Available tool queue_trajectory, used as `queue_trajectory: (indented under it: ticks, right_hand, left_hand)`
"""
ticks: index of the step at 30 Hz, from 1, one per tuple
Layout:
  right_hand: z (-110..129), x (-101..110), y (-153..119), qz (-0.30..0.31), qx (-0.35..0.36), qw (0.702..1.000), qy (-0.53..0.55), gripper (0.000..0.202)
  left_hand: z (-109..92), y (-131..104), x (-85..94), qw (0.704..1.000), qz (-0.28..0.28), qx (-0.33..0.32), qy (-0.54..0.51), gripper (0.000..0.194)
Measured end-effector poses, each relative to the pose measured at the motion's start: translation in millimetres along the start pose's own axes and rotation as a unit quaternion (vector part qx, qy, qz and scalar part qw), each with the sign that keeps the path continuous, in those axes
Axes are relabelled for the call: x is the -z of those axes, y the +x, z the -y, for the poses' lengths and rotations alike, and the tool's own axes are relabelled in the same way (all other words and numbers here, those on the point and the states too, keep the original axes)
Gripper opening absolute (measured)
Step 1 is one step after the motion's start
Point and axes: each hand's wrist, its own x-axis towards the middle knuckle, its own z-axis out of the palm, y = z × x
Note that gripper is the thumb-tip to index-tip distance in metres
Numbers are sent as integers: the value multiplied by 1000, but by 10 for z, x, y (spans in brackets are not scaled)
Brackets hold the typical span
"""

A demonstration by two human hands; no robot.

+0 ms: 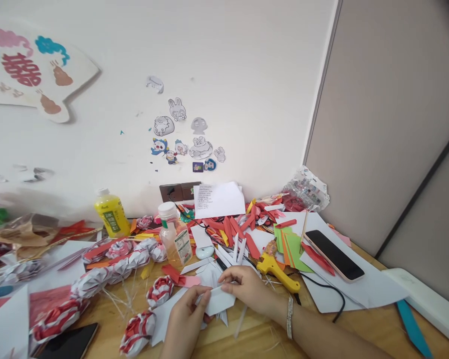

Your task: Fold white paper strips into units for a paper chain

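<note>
A small piece of white paper (pixel 217 303) is pinched between both hands above the wooden table. My left hand (pixel 189 314) grips its left end between thumb and fingers. On the upper right edge, my right hand (pixel 243 286), with bracelets at the wrist, is closed on the same paper. Loose white paper strips (pixel 209 274) lie just behind the hands. Red-and-white folded paper balls (pixel 137 331) sit to the left of my left hand. Right of my right hand lies a yellow glue gun (pixel 279 271) with a black cord.
A yellow drink bottle (pixel 112 214) and a clear bottle with a white cap (pixel 174 237) stand at the back left. A phone (pixel 335 254) lies on white sheets at right; another phone (pixel 67 343) is at front left. Red paper scraps (pixel 232 229) pile along the wall.
</note>
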Motion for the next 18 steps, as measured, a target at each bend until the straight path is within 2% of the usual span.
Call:
queue_trajectory:
  ticks: [7, 12, 18]
  right_hand:
    - [-77, 25, 20, 5, 11, 999, 31, 21]
    - [-97, 34, 43, -23, -6, 996, 90, 20]
    - [-37, 18, 9, -31, 11, 998, 62, 17]
  left_hand:
    - [40, 18, 30, 1000, -4, -5, 3, 25]
    - [48, 26, 9, 1000, -12, 5, -29, 26]
    - [-42, -31, -40, 997, 26, 28, -63, 20]
